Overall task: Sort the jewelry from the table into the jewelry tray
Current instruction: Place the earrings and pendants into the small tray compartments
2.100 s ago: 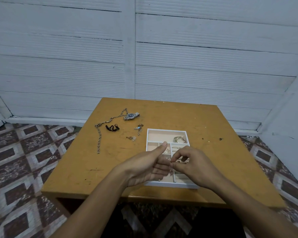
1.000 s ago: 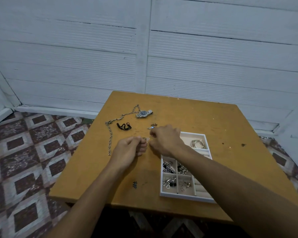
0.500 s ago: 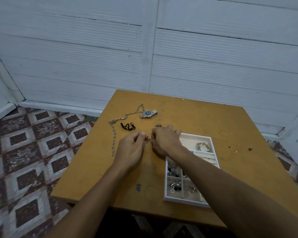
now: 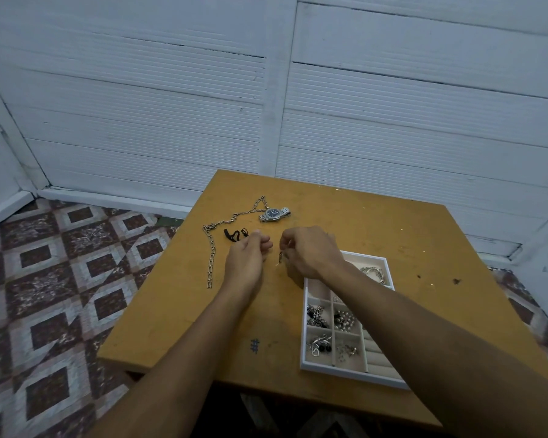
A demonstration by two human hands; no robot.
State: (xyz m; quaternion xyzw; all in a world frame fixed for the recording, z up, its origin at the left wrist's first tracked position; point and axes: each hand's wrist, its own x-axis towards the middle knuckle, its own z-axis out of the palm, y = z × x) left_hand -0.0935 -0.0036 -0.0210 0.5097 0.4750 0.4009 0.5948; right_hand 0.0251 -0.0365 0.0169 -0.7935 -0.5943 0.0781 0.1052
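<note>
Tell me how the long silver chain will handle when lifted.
The chain is linked and lies bent on the table, so it is probably floppy. Its chunky metal links suggest some weight; a one-end grip would likely let it swing.

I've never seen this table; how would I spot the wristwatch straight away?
Start at the yellow-brown table and look toward its far left corner. The wristwatch lies there, beside the top of a long silver chain. Unlike the chain and the small black piece nearby, it has a round dark dial.
</note>
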